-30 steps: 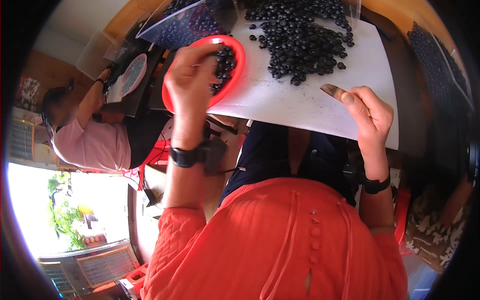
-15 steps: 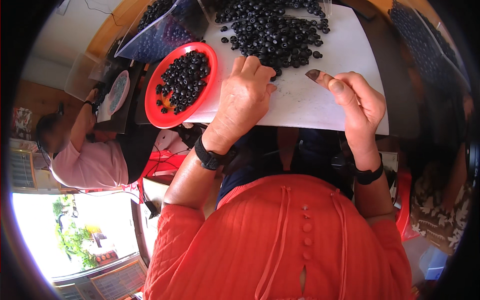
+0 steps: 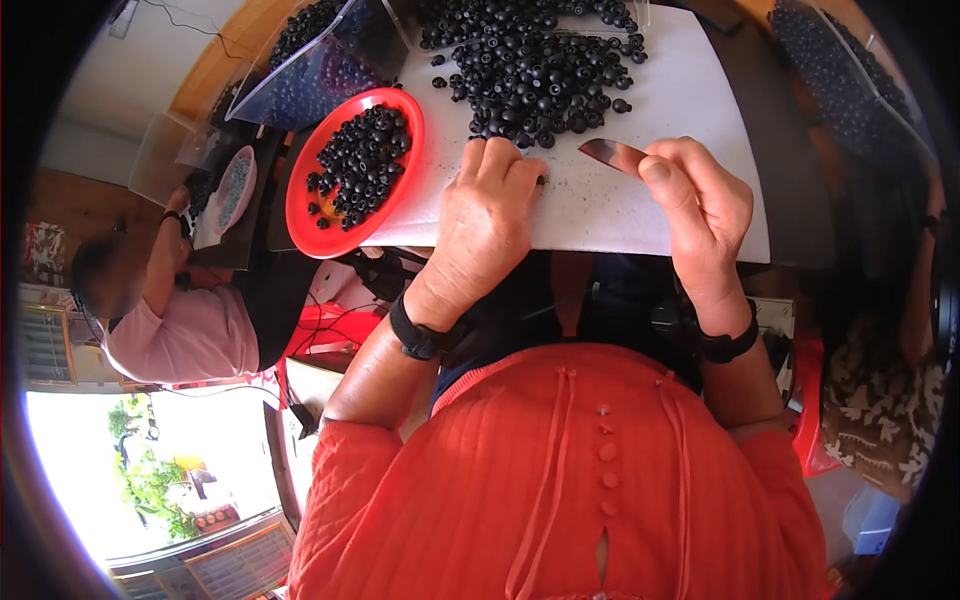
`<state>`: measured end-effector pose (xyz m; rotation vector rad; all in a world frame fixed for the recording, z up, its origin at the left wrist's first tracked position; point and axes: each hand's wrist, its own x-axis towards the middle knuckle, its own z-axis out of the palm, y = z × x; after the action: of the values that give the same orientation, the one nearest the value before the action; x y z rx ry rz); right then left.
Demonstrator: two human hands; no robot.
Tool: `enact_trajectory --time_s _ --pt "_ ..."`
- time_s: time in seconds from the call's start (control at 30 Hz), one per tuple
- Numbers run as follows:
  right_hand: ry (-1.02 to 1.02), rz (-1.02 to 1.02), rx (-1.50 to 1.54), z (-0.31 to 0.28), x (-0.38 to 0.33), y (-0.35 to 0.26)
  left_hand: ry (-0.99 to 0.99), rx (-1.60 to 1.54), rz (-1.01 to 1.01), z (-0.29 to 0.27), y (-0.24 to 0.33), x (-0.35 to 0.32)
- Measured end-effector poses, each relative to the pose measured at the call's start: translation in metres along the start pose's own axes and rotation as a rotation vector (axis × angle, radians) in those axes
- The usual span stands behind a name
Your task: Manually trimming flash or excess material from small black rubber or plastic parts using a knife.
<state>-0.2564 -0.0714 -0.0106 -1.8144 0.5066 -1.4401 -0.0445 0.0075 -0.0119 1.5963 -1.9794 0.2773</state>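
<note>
So, from the left: a co-worker in pink sits by a pale bowl, then there's a clear bin of small black pieces. Nearer is a red plate with more inside. Just right of it, the left hand is curled low over the white worktop, a dark bit by its thumb; can't tell if it's pinched. The loose black pile sits beyond. Right hand grips a short blade, tip pointing left.
</note>
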Motion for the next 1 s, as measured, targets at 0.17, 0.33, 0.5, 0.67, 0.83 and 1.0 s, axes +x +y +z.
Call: enact_trajectory --time_s 0.17,0.33,0.5,0.67,0.83,1.0 --pt "0.051 -0.111 -0.075 0.006 0.002 0.005 0.08 -0.476 -0.187 -0.001 -0.011 -0.001" --pt "-0.023 -0.188 -0.273 0.007 0.006 0.003 0.013 -1.057 -0.533 -0.005 -0.008 -0.001" --pt "-0.108 -0.237 -0.561 0.006 0.009 0.0 0.103 -1.241 -0.591 0.001 -0.013 -0.003" --pt "-0.255 -0.282 -0.97 0.003 0.012 0.011 0.154 -1.264 -0.598 0.003 -0.011 -0.003" --pt "-0.309 -0.332 -1.003 -0.007 0.016 0.016 0.106 -1.281 -0.583 0.001 -0.012 -0.005" --pt "-0.353 -0.301 -0.97 -0.023 0.025 0.009 0.124 -1.235 -0.5 0.001 -0.01 -0.005"
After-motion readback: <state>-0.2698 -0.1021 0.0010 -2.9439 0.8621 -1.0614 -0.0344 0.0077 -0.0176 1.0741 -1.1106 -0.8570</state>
